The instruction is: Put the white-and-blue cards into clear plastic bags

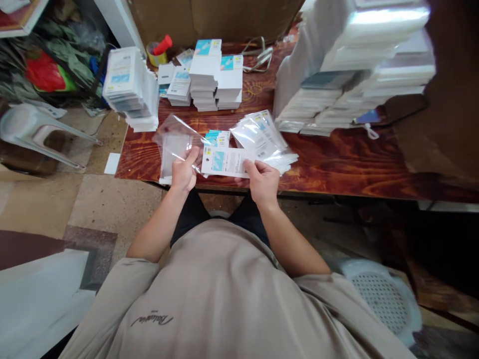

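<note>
My left hand [184,170] pinches a clear plastic bag [178,130] between thumb and fingers, over the near edge of the table. In my right hand [263,182] is a white printed card [226,162] with a blue picture, held flat by its right end. The card's left end is close beside the bag; whether it is inside the bag's mouth I cannot tell. Behind the card lies a small pile of cards [217,138]. To the right is a heap of cards in clear bags [261,132]. More clear bags lie under my left hand.
Stacks of cards [205,75] stand at the back of the reddish wooden table [337,172]. A tall pile of bagged cards [121,80] is at the left, and higher stacks of packs [329,65] rise at the right. A yellow tape roll [156,56] sits behind. Stools [385,294] flank me.
</note>
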Motion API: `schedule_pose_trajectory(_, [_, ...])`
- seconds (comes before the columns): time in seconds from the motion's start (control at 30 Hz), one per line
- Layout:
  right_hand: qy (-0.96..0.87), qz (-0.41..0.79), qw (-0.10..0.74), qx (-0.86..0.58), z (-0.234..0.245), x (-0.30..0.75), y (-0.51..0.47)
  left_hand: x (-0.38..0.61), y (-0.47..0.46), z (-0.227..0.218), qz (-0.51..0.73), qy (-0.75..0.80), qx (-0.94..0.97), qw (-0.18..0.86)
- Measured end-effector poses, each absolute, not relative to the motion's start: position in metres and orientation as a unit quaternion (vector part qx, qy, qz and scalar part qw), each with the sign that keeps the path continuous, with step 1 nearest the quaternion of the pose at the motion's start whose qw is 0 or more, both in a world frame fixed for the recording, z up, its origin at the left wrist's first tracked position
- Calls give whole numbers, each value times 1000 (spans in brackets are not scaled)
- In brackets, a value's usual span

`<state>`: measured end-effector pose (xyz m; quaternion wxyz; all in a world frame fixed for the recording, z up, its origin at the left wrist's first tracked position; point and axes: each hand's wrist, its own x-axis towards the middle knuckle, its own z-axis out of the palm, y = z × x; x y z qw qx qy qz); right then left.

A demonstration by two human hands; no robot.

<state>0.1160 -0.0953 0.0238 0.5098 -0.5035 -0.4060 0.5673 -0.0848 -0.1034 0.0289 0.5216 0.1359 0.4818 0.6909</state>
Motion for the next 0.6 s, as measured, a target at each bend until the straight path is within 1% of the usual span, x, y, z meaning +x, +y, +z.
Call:
schedule_pose_trajectory(0.1, [-393,541,554,-496,20,101,-98,-79,-107,30,685,487,152,520])
schedule_pose_trajectory(0.17, [-390,549,561,-482,18,94,-102,-79,-109,32,680,498,160,513])
schedule_pose_trajectory(0.23, [-394,566,546,-476,18,94,-105,-82,-109,34,686,513,164,490])
schedule_pose_trajectory(0.33, [-419,589,496,-481,20,106,-108,-87,-108,37,703,528,158,450])
schedule_pose_trajectory(0.43, [-448,605,455,-476,22,118,-107,-89,-108,37,702,530,157,449])
schedule_pose_trajectory(0.5, [-453,598,454,-481,24,119,-105,-86,-109,37,697,527,162,458])
schedule_pose_trajectory(0.6, [-447,564,484,-498,28,112,-103,-78,-111,35,705,517,171,454])
